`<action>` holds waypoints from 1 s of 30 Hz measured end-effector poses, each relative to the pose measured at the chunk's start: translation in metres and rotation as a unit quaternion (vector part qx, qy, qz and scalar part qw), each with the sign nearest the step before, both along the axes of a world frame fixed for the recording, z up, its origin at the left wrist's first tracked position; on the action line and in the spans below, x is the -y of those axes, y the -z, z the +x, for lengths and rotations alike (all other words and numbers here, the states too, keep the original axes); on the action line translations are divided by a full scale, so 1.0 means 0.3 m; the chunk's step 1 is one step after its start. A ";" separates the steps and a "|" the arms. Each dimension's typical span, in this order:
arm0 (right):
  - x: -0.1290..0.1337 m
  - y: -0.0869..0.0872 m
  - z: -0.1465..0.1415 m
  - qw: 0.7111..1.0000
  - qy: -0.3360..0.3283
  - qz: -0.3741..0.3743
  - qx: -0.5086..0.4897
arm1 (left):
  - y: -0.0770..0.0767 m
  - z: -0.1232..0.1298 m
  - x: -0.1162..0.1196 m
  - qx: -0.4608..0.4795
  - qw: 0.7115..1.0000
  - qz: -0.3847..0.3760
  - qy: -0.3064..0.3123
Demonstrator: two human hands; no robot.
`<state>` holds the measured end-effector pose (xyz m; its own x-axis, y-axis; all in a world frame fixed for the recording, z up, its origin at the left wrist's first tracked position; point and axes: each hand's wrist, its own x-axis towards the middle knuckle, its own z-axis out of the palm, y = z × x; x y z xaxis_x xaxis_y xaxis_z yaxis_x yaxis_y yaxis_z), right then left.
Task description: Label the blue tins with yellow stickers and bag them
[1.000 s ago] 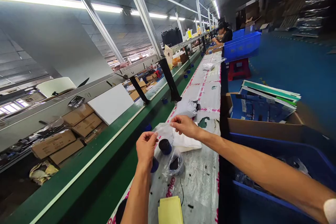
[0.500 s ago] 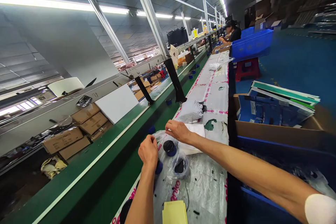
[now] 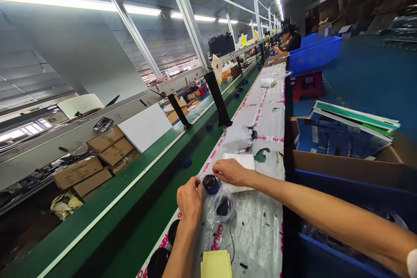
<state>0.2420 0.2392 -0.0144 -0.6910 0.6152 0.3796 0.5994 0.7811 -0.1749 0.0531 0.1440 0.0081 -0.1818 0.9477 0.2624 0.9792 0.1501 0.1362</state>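
Note:
A dark blue round tub with a black lid [image 3: 210, 184] stands on the bench between my hands, with clear film around its lower side. My left hand [image 3: 190, 200] is closed at its left, fingertips pinching the edge of a clear plastic bag [image 3: 205, 202] that is hard to make out. On the far right side of the tub, my right hand [image 3: 230, 171] is also pinched on the thin film. Closer to me sits a second clear bag [image 3: 222, 208] with a dark item inside. Black-lidded tubs [image 3: 158, 261] lie beside my left forearm.
A green conveyor [image 3: 130, 202] runs along the left, carrying a blue tub [image 3: 186, 162]. White cloth [image 3: 239, 160] and a white bag [image 3: 239, 138] lie beyond my hands. Yellow paper slips [image 3: 216, 264] are near me. At right stand a carton [image 3: 345, 163] and blue bin [image 3: 352, 182]. A person [image 3: 291, 39] sits farther along.
Both hands have moved slightly right and nearer to me, close around the black-lidded tub. The clear film stretched between them beyond the tub has come down around it.

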 end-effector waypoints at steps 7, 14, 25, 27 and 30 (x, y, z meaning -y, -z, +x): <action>0.011 0.026 0.031 0.993 -0.068 0.077 0.061 | -0.010 0.011 0.042 -0.035 0.997 0.003 0.071; 0.012 0.015 0.040 0.976 -0.128 0.140 0.110 | -0.017 -0.001 0.053 -0.094 0.986 -0.027 0.136; 0.010 0.018 0.025 0.960 -0.160 0.171 0.155 | -0.008 0.001 0.032 -0.114 0.987 -0.017 0.111; 0.015 0.020 0.019 0.960 -0.161 0.166 0.160 | -0.005 0.001 0.030 -0.100 0.989 -0.020 0.104; 0.018 0.019 0.002 0.961 -0.161 0.152 0.167 | 0.000 0.002 0.023 -0.080 0.994 -0.019 0.071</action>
